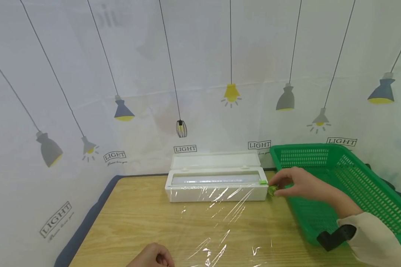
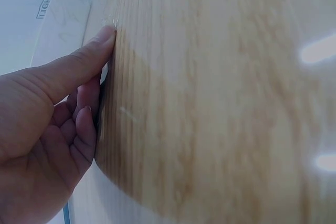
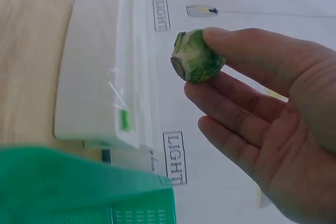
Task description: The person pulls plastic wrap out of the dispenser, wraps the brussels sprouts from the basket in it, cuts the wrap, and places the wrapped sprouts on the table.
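My right hand (image 1: 302, 184) pinches a small green Brussels sprout (image 1: 272, 190) between thumb and fingers, by the right end of a white cling film dispenser (image 1: 202, 196). The right wrist view shows the sprout (image 3: 195, 59) with its cut stem end outward. The dispenser's lid stands raised, and a roll of film lies inside. A clear sheet of cling film (image 1: 232, 218) stretches from the box towards the front of the table. At the lower edge of the head view, my left hand (image 1: 152, 256) pinches the film's near end; its thumb (image 2: 100, 40) presses on it in the left wrist view.
A green plastic basket (image 1: 300, 218) stands to the right, under my right forearm. On the dispenser's right end sits a bright green slider (image 1: 263, 182). Behind the wooden table (image 1: 130, 211) hangs a white cloth (image 1: 204, 111) printed with lamps.
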`<state>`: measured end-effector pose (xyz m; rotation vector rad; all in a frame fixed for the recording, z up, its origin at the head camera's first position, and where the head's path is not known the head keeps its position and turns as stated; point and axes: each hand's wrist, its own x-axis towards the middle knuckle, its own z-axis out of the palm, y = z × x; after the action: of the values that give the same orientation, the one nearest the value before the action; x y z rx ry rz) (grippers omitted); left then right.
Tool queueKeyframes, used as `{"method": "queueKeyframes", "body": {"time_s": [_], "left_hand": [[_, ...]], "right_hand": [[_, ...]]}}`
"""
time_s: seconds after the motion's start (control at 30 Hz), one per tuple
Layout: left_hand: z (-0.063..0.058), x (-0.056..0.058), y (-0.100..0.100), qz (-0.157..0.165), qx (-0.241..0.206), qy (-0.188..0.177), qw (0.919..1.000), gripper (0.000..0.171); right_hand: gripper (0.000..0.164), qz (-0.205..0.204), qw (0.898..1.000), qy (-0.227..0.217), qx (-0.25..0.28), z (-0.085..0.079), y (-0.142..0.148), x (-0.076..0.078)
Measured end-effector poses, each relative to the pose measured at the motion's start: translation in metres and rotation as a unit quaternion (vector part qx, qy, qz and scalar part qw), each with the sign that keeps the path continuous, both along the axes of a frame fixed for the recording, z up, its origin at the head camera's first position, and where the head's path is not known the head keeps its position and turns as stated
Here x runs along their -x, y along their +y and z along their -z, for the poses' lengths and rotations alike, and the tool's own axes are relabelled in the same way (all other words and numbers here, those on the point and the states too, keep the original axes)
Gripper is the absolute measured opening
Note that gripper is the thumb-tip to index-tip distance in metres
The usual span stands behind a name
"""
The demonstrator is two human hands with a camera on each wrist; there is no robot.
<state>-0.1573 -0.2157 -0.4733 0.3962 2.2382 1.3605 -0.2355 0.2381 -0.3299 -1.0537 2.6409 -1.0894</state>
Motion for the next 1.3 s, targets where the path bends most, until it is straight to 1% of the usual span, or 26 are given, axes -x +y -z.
{"method": "queueKeyframes", "body": {"time_s": [0.07, 0.33, 0.53, 0.73, 0.97, 1.03, 1.2, 1.3], "left_hand": [[0.0, 0.0, 0.0, 0.002, 0.0, 0.002, 1.0, 0.007], [0.002, 0.003, 0.0, 0.001, 0.001, -0.016, 0.9999, 0.008], [0.003, 0.003, -0.001, 0.007, 0.003, -0.01, 0.9999, 0.01], [0.003, 0.004, -0.001, 0.009, 0.008, -0.008, 0.9999, 0.01], [0.001, 0.001, 0.0, 0.012, 0.011, 0.006, 0.9998, 0.01], [0.001, 0.001, 0.0, 0.015, 0.015, 0.011, 0.9997, 0.009], [0.0, 0.001, -0.001, 0.019, 0.015, 0.017, 0.9996, 0.009], [0.0, 0.001, -0.001, 0.018, 0.007, 0.014, 0.9997, 0.009]], "right_hand": [[0.028, -0.01, 1.0, -0.011, 0.006, 0.003, -0.006, -0.002], [0.024, -0.041, 0.998, -0.048, 0.018, 0.015, -0.029, -0.012], [0.021, -0.067, 0.995, -0.065, 0.028, 0.025, -0.043, -0.017], [0.021, -0.095, 0.993, -0.058, 0.042, 0.039, -0.054, -0.02], [0.02, -0.114, 0.992, -0.023, 0.058, 0.057, -0.073, -0.025], [0.019, -0.116, 0.991, -0.019, 0.063, 0.063, -0.078, -0.027], [0.019, -0.117, 0.99, -0.031, 0.075, 0.076, -0.092, -0.031], [0.02, -0.118, 0.989, -0.039, 0.086, 0.086, -0.1, -0.031]]}}
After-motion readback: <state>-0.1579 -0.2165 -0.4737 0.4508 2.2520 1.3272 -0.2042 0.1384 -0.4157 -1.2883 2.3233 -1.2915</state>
